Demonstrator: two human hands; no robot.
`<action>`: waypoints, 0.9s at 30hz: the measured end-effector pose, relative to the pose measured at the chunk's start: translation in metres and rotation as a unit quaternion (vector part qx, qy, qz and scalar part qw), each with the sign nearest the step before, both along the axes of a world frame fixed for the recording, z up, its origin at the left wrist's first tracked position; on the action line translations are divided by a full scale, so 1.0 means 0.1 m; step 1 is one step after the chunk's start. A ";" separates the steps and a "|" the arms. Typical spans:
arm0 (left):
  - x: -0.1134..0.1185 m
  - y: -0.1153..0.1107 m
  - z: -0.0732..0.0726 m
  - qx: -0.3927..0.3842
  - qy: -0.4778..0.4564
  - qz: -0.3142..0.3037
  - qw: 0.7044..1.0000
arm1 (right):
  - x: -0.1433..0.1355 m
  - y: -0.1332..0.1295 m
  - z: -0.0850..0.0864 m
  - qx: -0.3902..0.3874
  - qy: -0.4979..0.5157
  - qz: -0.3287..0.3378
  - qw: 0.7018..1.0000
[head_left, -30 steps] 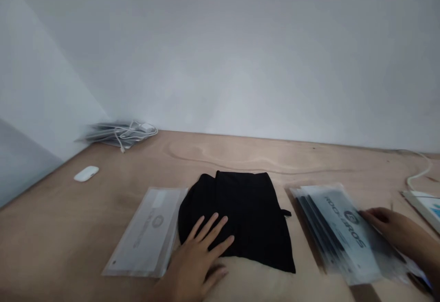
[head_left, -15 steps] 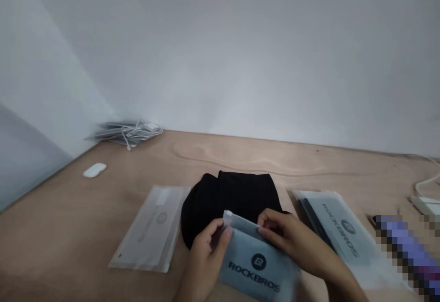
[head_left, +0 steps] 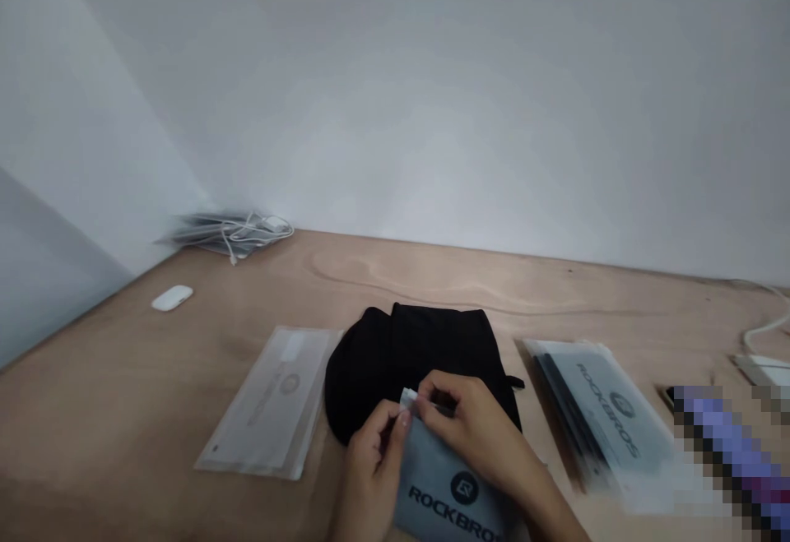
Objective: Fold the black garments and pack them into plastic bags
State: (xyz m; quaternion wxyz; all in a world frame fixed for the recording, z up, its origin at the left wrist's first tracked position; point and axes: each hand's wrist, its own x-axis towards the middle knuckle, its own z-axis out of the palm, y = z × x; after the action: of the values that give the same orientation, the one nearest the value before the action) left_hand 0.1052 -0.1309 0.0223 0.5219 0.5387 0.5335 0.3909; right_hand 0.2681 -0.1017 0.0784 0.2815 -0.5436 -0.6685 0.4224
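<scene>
A frosted zip bag (head_left: 444, 484) printed ROCKBROS is held up in front of me at the bottom centre. My left hand (head_left: 376, 451) pinches its top left corner, beside the small clear slider. Close by, the fingertips of my right hand (head_left: 462, 419) are closed on the top edge near that same corner. The right forearm covers the bag's right side. Behind both hands a folded black cloth item (head_left: 425, 345) lies on the table, with a small tab sticking out at its right.
Left lies a flat frosted bag (head_left: 265, 410); right, a stack of ROCKBROS bags (head_left: 611, 410). A white case (head_left: 173, 298) sits far left. Cables lie on grey packets (head_left: 240, 233) in the back corner. A pixelated object (head_left: 728, 451) and a white cord (head_left: 759, 328) are at the right.
My right hand has moved left along the bag's top edge, close to my left hand. The left hand keeps its pinch at the corner.
</scene>
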 end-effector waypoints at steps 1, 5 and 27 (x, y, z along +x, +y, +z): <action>-0.01 0.01 0.00 0.001 0.003 -0.002 1.000 | 0.00 0.01 0.01 -0.003 0.007 0.002 1.000; -0.07 0.05 0.03 -0.005 0.018 -0.022 1.000 | 0.00 0.06 0.04 0.009 0.024 0.008 1.000; -0.32 0.38 0.26 -0.031 0.085 0.020 0.996 | 0.32 0.04 -0.11 -0.045 0.008 0.035 0.998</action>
State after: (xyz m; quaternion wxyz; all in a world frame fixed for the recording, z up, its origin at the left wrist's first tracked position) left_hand 0.0733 -0.0931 0.0480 0.4837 0.5424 0.5984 0.3372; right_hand 0.3003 -0.0975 0.0677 0.2468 -0.5284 -0.6655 0.4658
